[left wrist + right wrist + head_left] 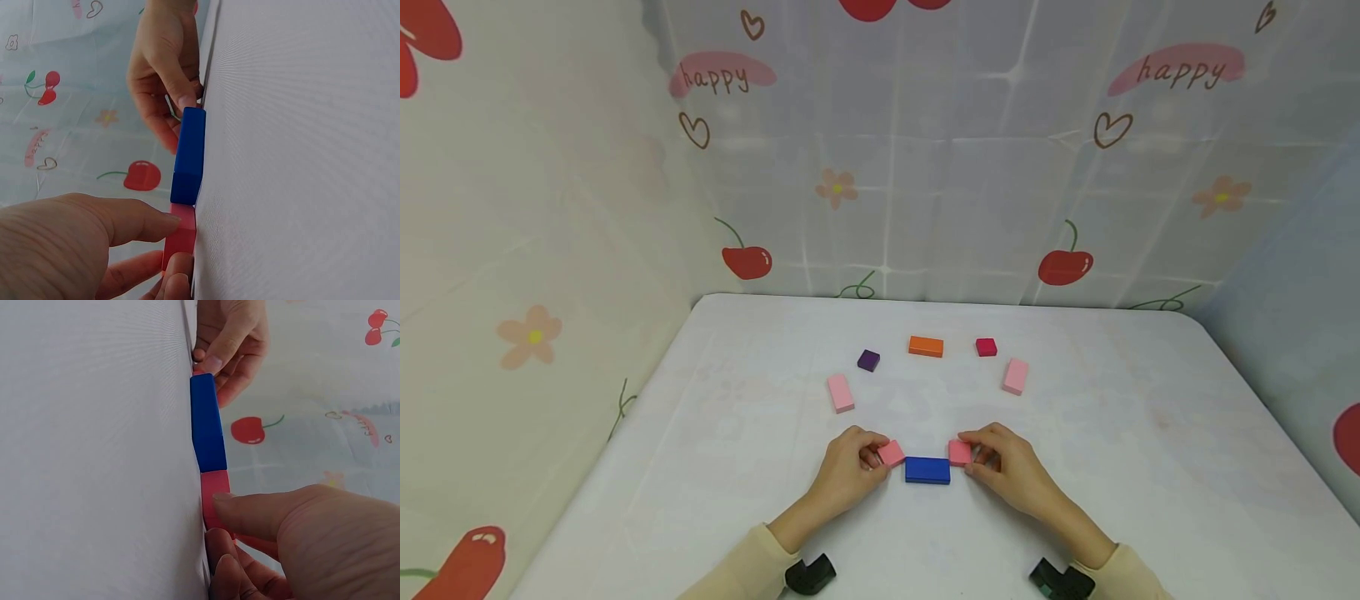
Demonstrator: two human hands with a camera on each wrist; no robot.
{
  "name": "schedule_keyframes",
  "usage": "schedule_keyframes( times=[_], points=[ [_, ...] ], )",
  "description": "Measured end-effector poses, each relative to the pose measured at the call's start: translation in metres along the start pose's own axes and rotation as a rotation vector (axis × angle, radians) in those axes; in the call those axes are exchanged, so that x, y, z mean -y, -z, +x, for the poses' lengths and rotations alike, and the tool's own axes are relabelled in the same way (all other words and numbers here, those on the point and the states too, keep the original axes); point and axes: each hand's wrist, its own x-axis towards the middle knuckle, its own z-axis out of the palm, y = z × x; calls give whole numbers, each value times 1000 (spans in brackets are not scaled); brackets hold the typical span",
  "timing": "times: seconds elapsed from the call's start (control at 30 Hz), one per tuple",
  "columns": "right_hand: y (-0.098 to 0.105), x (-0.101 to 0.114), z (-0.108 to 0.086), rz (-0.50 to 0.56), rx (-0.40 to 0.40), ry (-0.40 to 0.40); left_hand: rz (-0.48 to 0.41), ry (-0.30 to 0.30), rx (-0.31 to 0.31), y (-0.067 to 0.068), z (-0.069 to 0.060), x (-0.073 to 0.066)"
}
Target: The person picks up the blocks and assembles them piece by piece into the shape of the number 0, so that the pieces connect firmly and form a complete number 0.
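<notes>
My left hand [850, 468] pinches a small pink block [891, 453] between thumb and fingers at the left end of a blue rectangular block [927, 470]. On the other end, my right hand [1011, 467] pinches a second pink block [959, 452]. Both pink blocks sit by the blue block's far corners, the left one turned at an angle. In the left wrist view the held pink block [180, 234] meets the end of the blue block [190, 153]. The right wrist view likewise has its pink block [216, 494] against the blue one [209, 425].
Farther back on the white table [760, 358], an arc of blocks lies apart: a light pink block [841, 393], a purple block [868, 360], an orange block [926, 347], a red block [987, 347] and another light pink block [1015, 377]. Printed curtains [925, 167] stand around the table.
</notes>
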Motion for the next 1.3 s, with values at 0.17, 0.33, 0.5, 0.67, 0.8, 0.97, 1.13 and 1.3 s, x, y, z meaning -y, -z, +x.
schedule_keyframes(
  times=[0.17,0.33,0.5,0.67,0.8,0.97,1.13,1.3],
  points=[
    [0,-1,0,11,-10,21,-1,-6,-3,0,0,0],
    [0,-1,0,7,-9,19,-4,-5,2,1,0,0],
    [-1,0,0,1,-8,15,-4,2,8,1,0,0],
    [-1,-1,0,1,-12,25,2,10,13,1,0,-1],
    [0,-1,0,6,-13,28,4,13,13,1,-1,-1],
    [-1,-1,0,9,-29,38,-4,6,6,1,0,0],
    [-2,-1,-1,8,-52,50,-12,6,2,1,0,0],
    [-2,-1,-1,1,-68,63,-9,5,0,1,0,0]
  ],
)
